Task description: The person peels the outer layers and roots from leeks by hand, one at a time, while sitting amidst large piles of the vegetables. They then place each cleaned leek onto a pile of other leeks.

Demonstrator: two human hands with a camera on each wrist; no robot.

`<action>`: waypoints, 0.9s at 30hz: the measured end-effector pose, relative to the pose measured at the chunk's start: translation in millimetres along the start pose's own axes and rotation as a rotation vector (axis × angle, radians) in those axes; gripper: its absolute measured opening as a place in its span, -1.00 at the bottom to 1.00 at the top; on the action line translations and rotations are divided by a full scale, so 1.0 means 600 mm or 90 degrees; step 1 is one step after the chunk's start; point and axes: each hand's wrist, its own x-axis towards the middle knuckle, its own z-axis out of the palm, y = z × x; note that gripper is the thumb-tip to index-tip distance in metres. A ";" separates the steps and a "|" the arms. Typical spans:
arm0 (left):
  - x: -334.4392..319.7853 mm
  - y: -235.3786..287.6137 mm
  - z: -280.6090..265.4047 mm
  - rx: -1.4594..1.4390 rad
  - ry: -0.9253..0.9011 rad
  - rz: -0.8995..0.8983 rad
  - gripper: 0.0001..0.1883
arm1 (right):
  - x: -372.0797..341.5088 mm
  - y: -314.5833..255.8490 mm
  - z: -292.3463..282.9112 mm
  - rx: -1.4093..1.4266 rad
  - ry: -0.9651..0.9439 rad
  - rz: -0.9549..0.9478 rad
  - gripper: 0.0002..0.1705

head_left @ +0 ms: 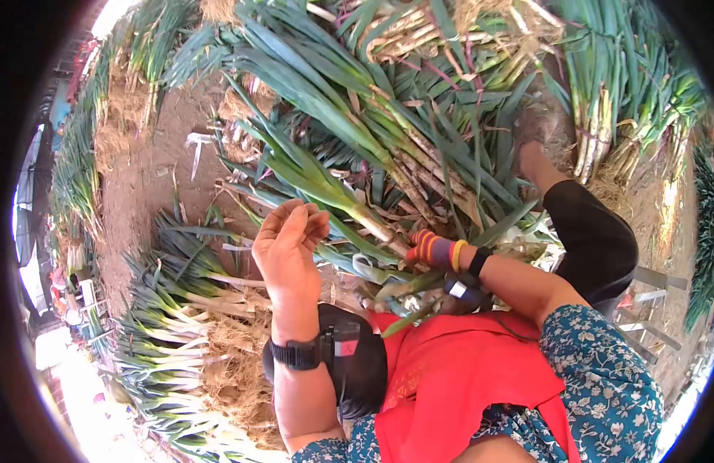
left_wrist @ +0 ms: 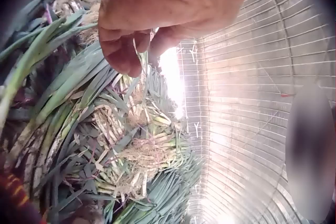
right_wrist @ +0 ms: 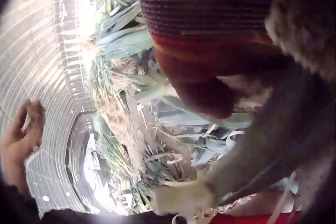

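Observation:
My right hand [head_left: 434, 248], in a striped knitted glove, grips a leek [head_left: 372, 224] low on its pale stem, its green leaves fanning up and to the left. In the right wrist view the gloved fingers [right_wrist: 210, 87] are curled round the stem, whose lower part is hidden. My bare left hand [head_left: 291, 247] is raised left of that leek, apart from it, fingers loosely bent and thumb close to the fingertips. Nothing shows in its grasp in the head view. A heap of leeks [head_left: 318, 85] lies in front of both hands.
Trimmed leeks [head_left: 179, 332] lie in a row at the left, roots inward. Tied bundles [head_left: 596, 85] stand at the right and others [head_left: 133, 100] at the far left. A white T-shaped object [head_left: 197, 147] lies on the soil. Metal stool legs [head_left: 650, 309] are beside my knee.

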 end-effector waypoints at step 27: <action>-0.148 0.062 0.025 -0.180 -0.108 0.147 -0.62 | -0.054 -0.495 -0.235 -0.019 0.377 -0.171 -0.44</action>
